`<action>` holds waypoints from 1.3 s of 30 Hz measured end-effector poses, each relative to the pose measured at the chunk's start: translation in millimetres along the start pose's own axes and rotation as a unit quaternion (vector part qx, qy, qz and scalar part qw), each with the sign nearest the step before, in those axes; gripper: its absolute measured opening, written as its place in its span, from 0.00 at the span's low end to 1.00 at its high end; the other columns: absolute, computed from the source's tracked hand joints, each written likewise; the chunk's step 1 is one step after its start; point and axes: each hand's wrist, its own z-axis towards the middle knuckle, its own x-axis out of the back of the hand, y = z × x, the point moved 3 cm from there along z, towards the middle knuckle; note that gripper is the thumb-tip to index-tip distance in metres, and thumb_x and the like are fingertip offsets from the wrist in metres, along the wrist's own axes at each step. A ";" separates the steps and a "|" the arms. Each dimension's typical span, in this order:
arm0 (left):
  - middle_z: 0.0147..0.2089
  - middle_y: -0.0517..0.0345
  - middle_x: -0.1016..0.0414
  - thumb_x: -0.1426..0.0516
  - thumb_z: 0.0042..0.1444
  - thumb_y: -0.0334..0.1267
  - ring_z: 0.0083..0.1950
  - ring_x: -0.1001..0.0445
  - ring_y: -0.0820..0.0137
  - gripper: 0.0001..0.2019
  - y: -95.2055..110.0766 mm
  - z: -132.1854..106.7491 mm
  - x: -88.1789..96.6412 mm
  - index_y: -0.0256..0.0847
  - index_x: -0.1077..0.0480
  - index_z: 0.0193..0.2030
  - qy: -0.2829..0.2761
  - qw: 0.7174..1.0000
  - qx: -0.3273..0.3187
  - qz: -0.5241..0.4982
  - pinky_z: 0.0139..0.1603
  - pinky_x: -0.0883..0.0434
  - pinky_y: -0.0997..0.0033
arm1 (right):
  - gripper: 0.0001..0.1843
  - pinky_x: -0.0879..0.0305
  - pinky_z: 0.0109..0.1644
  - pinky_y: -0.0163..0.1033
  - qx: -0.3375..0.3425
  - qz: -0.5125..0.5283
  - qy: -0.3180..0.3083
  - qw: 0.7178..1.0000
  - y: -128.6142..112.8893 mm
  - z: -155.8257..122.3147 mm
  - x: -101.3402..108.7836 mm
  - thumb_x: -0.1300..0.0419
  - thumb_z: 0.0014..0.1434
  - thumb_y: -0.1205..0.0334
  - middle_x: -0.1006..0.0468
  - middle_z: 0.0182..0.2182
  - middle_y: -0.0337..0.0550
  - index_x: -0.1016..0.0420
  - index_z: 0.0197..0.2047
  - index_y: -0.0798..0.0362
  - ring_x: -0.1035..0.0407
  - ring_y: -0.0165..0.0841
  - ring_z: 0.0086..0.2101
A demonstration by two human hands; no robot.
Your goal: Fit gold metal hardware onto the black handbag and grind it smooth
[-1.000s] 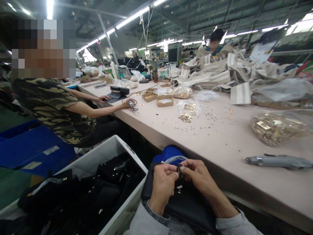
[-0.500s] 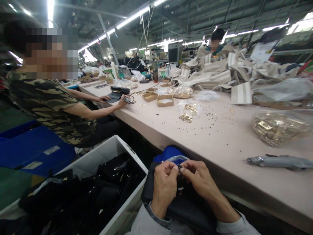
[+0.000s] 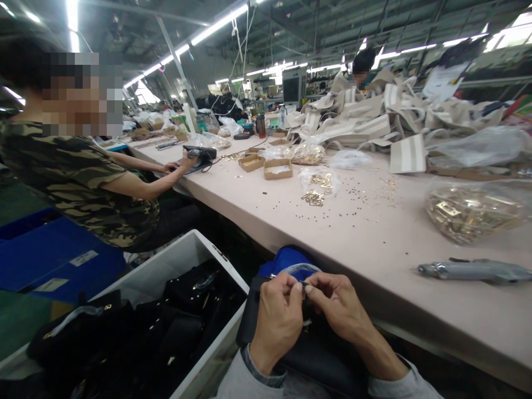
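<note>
A black bag (image 3: 324,363) lies across my lap, its smooth side toward me. Over its top edge my left hand (image 3: 278,321) and my right hand (image 3: 341,307) come together, thumbs and forefingers closed in a pinch. Between the fingertips shows a small black piece (image 3: 304,285), mostly hidden, so its kind is unclear. Just beneath the fingers is a bit of gold-coloured metal (image 3: 306,328). Behind the hands a blue cloth or bag (image 3: 288,260) rests against the table edge, with clear plastic along its front.
Left of me stands a white crate (image 3: 208,357) of black bags (image 3: 166,332). On the table (image 3: 245,224) lie an electric screwdriver (image 3: 474,270), a plastic bag of gold hardware (image 3: 469,213), scattered small parts and cardboard boxes (image 3: 277,169). A co-worker (image 3: 124,180) sits at the left.
My view has turned slightly to the right. My hands keep their pinch with barely any movement. The co-worker's tool hand has moved back onto the dark item before them.
</note>
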 end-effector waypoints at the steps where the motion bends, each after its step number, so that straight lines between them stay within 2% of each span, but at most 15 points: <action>1: 0.28 0.56 0.22 0.45 0.67 0.39 0.28 0.23 0.68 0.10 0.0 -0.8 0.1 0.41 0.29 0.34 0.003 1.000 0.000 0.008 0.28 0.34 0.74 | 0.16 0.43 0.29 0.36 0.001 0.000 0.000 1.000 -0.2 -0.3 -1.1 0.42 0.67 0.55 0.28 0.22 0.38 0.21 0.32 0.55 0.37 0.30 0.24; 5: 0.25 0.57 0.24 0.45 0.66 0.38 0.27 0.24 0.67 0.11 -0.2 -6.9 0.5 0.42 0.30 0.31 0.039 0.998 0.016 0.042 0.28 0.35 0.73 | 0.18 0.44 0.27 0.36 -0.007 0.011 -0.007 1.000 -1.8 -1.3 -6.4 0.41 0.67 0.54 0.28 0.22 0.38 0.20 0.32 0.56 0.37 0.30 0.23; 7: 0.26 0.56 0.23 0.44 0.66 0.39 0.27 0.24 0.67 0.11 -0.6 -9.8 1.3 0.41 0.30 0.31 0.045 0.998 0.027 0.028 0.29 0.33 0.73 | 0.17 0.43 0.28 0.35 -0.009 0.021 -0.012 1.000 -3.6 -1.1 -8.1 0.40 0.66 0.54 0.28 0.22 0.38 0.20 0.31 0.56 0.37 0.30 0.23; 12: 0.28 0.54 0.22 0.44 0.66 0.42 0.28 0.23 0.66 0.12 -1.6 -10.9 7.8 0.39 0.27 0.34 0.016 0.998 0.053 -0.019 0.28 0.32 0.74 | 0.15 0.40 0.28 0.34 -0.008 0.045 -0.020 0.999 -9.6 0.7 -9.5 0.39 0.64 0.57 0.27 0.22 0.39 0.19 0.30 0.56 0.36 0.29 0.23; 16: 0.28 0.55 0.22 0.43 0.66 0.43 0.28 0.24 0.68 0.12 -1.0 -9.5 11.1 0.38 0.27 0.35 -0.009 0.998 0.049 -0.031 0.28 0.33 0.75 | 0.15 0.41 0.28 0.34 -0.013 0.051 -0.024 0.998 -11.3 0.6 -10.5 0.38 0.63 0.57 0.28 0.21 0.38 0.19 0.30 0.56 0.37 0.29 0.23; 24: 0.25 0.58 0.26 0.44 0.65 0.42 0.26 0.25 0.69 0.11 -0.9 -10.8 6.8 0.40 0.31 0.33 0.009 0.999 0.041 -0.020 0.26 0.34 0.75 | 0.16 0.44 0.27 0.35 -0.012 0.028 -0.018 0.999 -7.5 -1.1 -10.5 0.40 0.64 0.56 0.28 0.22 0.38 0.21 0.29 0.57 0.38 0.29 0.23; 30: 0.24 0.59 0.29 0.44 0.65 0.41 0.24 0.28 0.69 0.11 -2.2 -11.8 4.1 0.42 0.33 0.31 0.027 0.999 0.030 0.016 0.25 0.37 0.74 | 0.15 0.45 0.28 0.35 -0.026 0.018 -0.012 0.999 -7.8 0.5 -11.2 0.40 0.61 0.58 0.30 0.20 0.37 0.22 0.27 0.57 0.38 0.29 0.23; 39: 0.24 0.60 0.29 0.45 0.65 0.41 0.25 0.29 0.70 0.11 -7.1 -12.7 1.7 0.41 0.32 0.32 0.025 0.999 0.031 0.012 0.25 0.37 0.74 | 0.15 0.42 0.27 0.34 -0.036 0.043 -0.016 0.998 -9.7 0.1 -12.4 0.40 0.60 0.57 0.26 0.20 0.39 0.22 0.26 0.56 0.36 0.29 0.22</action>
